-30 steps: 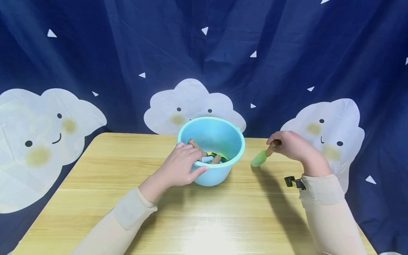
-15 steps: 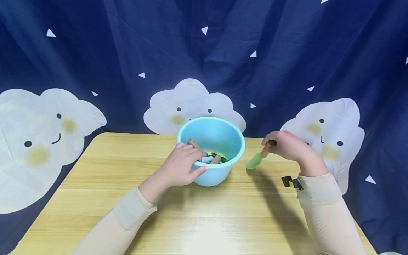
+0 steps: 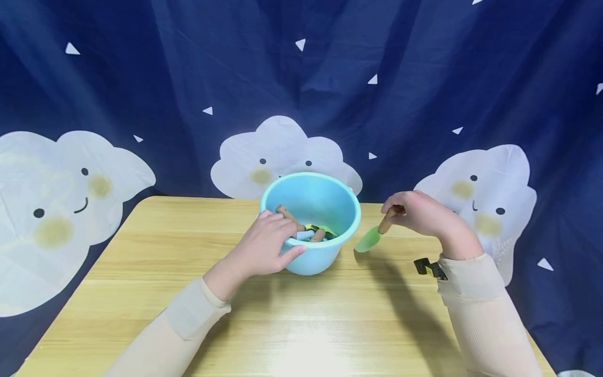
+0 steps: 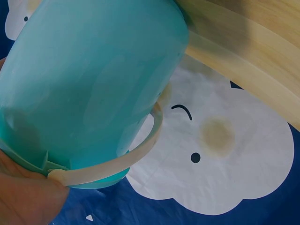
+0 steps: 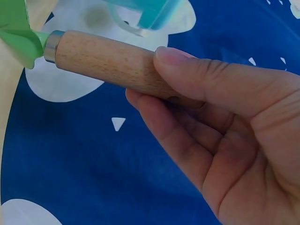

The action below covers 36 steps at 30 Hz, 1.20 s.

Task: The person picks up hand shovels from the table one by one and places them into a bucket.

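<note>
A light blue plastic bucket point(image 3: 314, 263) stands toward the back of the table. My left hand point(image 3: 266, 242) grips its near-left rim, thumb outside and fingers over the edge. Inside lie several small tools, with a wooden handle point(image 3: 288, 215) leaning up at the left and green, yellow and light blue parts below. To the right of the bucket, my right hand point(image 3: 421, 215) pinches a small trowel point(image 3: 368, 240) by the end of its wooden handle. Its green blade slants down toward the tabletop. In the right wrist view, thumb and fingers close on the handle point(image 5: 101, 58) behind a metal collar.
The wooden table point(image 3: 155, 272) ends just behind the bucket. A dark blue curtain point(image 3: 188, 63) with white clouds hangs beyond it. In the left wrist view, the bucket's pale carrying handle point(image 4: 110, 168) hangs along its side.
My right hand has moved left with the trowel, bringing the green blade nearer the bucket. My left hand and the bucket stay in place.
</note>
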{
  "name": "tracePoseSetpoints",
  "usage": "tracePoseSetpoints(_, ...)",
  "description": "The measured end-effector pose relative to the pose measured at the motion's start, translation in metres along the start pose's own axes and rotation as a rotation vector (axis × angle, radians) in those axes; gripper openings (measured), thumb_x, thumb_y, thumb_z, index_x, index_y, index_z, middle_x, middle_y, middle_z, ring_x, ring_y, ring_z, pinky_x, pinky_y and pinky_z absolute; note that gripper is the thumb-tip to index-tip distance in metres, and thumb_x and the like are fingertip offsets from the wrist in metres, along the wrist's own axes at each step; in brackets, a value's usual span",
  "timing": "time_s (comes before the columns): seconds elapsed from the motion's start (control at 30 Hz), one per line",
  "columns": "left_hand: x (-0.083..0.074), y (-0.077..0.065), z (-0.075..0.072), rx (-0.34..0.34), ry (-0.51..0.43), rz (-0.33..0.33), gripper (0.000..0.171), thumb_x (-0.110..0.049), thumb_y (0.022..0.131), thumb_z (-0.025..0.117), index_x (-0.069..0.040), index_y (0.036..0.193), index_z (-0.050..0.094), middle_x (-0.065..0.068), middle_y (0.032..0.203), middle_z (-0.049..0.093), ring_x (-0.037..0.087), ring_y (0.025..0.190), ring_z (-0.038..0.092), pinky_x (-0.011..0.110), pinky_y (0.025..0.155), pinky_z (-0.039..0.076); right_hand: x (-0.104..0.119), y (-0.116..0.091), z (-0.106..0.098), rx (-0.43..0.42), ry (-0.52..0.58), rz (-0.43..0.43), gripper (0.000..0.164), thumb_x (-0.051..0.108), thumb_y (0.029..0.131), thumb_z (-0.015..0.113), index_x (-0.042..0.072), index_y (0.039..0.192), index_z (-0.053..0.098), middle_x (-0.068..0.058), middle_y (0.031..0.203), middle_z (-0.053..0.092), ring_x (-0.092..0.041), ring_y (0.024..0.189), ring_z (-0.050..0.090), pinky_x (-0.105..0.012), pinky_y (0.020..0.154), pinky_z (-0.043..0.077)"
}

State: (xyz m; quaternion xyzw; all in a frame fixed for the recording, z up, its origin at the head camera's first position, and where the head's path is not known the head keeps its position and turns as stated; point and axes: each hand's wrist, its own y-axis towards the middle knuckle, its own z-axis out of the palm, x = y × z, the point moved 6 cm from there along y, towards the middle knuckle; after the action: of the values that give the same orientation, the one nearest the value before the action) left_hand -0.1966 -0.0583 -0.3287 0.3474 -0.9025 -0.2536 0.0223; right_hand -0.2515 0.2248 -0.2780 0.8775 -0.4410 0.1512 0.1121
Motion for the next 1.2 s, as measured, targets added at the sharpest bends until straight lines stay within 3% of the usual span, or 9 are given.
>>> tracePoseSetpoints(0.17, 0.0, 0.0, -0.001, 0.002, 0.011, -0.001, 0.036, -0.05, 0.094, 0.057, -0.014, 0.088, 0.059, -0.003, 0.102, 0.07, 0.018, 0.098, 0.061, 0.038, 0.084, 0.039, 0.008, 0.0, -0.009, -0.004, 0.017, -0.017, 0.016, -0.004, 0.085, 0.075, 0.003, 0.098, 0.071, 0.008, 0.08, 0.075, -0.017, 0.088, 0.067, -0.042, 0.083, 0.053)
tracePoseSetpoints(0.37, 0.0, 0.0, 0.001, 0.004, 0.002, 0.003, 0.037, -0.05, 0.094, 0.057, -0.013, 0.093, 0.064, -0.001, 0.102, 0.071, 0.017, 0.099, 0.061, 0.038, 0.085, 0.039, 0.016, -0.003, -0.022, -0.016, -0.019, -0.03, 0.016, -0.004, 0.086, 0.074, 0.005, 0.098, 0.072, 0.01, 0.082, 0.075, -0.016, 0.09, 0.067, -0.04, 0.082, 0.053)
tracePoseSetpoints(0.57, 0.001, 0.0, 0.002, -0.006, 0.002, 0.009, 0.037, -0.05, 0.094, 0.057, -0.014, 0.089, 0.06, -0.001, 0.102, 0.071, 0.018, 0.098, 0.061, 0.038, 0.084, 0.038, 0.026, -0.009, -0.043, -0.101, -0.11, -0.066, 0.018, -0.004, 0.083, 0.078, 0.005, 0.097, 0.073, 0.002, 0.087, 0.075, -0.018, 0.085, 0.066, -0.036, 0.073, 0.053)
tracePoseSetpoints(0.9, 0.002, 0.0, 0.003, -0.002, 0.005, 0.006, 0.037, -0.051, 0.094, 0.057, -0.014, 0.09, 0.061, -0.002, 0.101, 0.07, 0.017, 0.098, 0.061, 0.038, 0.084, 0.038, 0.039, -0.021, -0.073, -0.178, -0.193, -0.033, 0.023, -0.004, 0.082, 0.078, 0.005, 0.102, 0.073, -0.002, 0.094, 0.07, -0.022, 0.087, 0.065, -0.043, 0.078, 0.052)
tracePoseSetpoints(1.0, 0.002, 0.0, 0.002, -0.008, 0.005, 0.005, 0.036, -0.05, 0.093, 0.058, -0.014, 0.087, 0.059, -0.002, 0.099, 0.07, 0.018, 0.097, 0.061, 0.039, 0.083, 0.038, 0.044, -0.024, -0.081, -0.219, -0.222, -0.062, 0.024, -0.006, 0.08, 0.079, 0.005, 0.101, 0.073, -0.002, 0.092, 0.07, -0.02, 0.083, 0.065, -0.04, 0.075, 0.053)
tracePoseSetpoints(1.2, 0.002, 0.001, 0.001, -0.019, 0.003, 0.008, 0.036, -0.05, 0.093, 0.058, -0.014, 0.087, 0.06, -0.002, 0.098, 0.069, 0.018, 0.097, 0.061, 0.039, 0.083, 0.038, 0.051, -0.029, -0.094, -0.302, -0.263, -0.096, 0.029, -0.01, 0.076, 0.08, 0.008, 0.099, 0.073, 0.001, 0.091, 0.07, -0.015, 0.079, 0.064, -0.02, 0.071, 0.047)
